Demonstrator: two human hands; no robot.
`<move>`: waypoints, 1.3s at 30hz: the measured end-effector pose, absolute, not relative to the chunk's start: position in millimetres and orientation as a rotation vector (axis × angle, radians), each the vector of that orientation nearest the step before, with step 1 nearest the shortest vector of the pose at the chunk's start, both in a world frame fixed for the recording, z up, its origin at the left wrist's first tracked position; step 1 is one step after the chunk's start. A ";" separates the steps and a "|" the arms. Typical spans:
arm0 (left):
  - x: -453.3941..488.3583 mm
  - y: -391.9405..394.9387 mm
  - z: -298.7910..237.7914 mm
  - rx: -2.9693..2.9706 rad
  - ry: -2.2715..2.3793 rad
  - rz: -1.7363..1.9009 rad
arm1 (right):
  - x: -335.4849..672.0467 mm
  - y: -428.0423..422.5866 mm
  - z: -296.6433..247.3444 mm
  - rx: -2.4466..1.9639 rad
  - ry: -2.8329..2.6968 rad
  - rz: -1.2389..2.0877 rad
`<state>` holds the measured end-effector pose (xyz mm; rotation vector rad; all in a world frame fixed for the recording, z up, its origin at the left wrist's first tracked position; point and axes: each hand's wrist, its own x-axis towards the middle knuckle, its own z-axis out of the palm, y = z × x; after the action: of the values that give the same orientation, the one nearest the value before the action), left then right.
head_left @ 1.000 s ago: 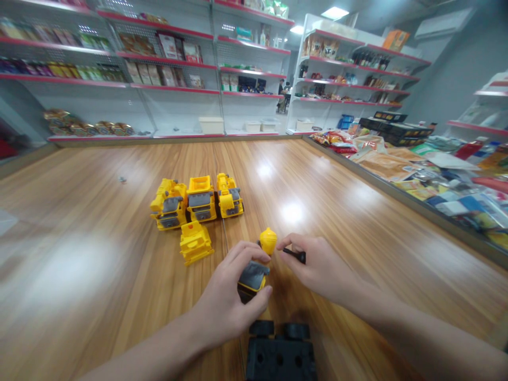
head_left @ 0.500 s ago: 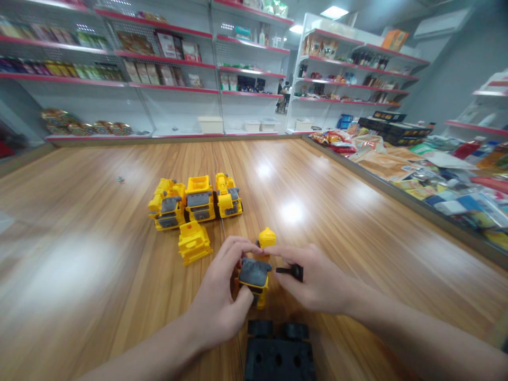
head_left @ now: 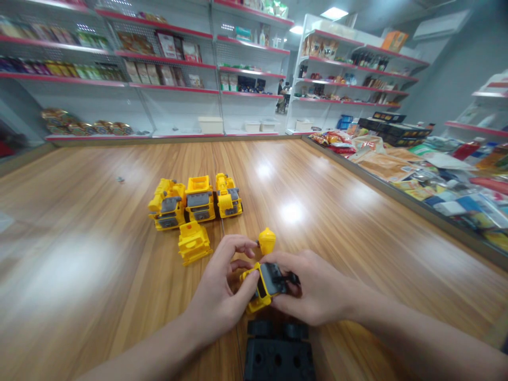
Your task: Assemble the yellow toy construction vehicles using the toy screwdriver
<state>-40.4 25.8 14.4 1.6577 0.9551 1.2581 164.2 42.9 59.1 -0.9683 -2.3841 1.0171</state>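
Observation:
My left hand is closed around the yellow side of a toy truck cab, its thumb pressed along the near edge. On the cab's grey side, my right hand grips it too, fingers on top and thumb below. A small black piece shows between the right fingers and the cab, partly hidden; whether it is joined to the cab I cannot tell. Just beyond the hands lies a yellow drum-shaped piece. A black wheeled toy chassis with holes sits close in front of me, below the cab.
Three yellow-and-grey toy trucks stand side by side farther off, left of centre. A loose yellow toy body part lies before them. Small metallic bits are at the far left. Packaged goods fill the area beyond the table's right edge.
The cab has turned, its grey face now toward the right. My right hand has come in against it, bringing the black piece to the cab. Left fingers have moved back from the drum.

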 end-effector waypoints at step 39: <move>-45.4 12.8 17.8 1.954 0.618 0.846 | 172.2 57.7 52.7 -0.600 -0.967 1.989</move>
<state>-45.4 12.8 17.8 1.9536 0.6184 0.8462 172.2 57.7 52.7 -0.6003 -0.9670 1.9893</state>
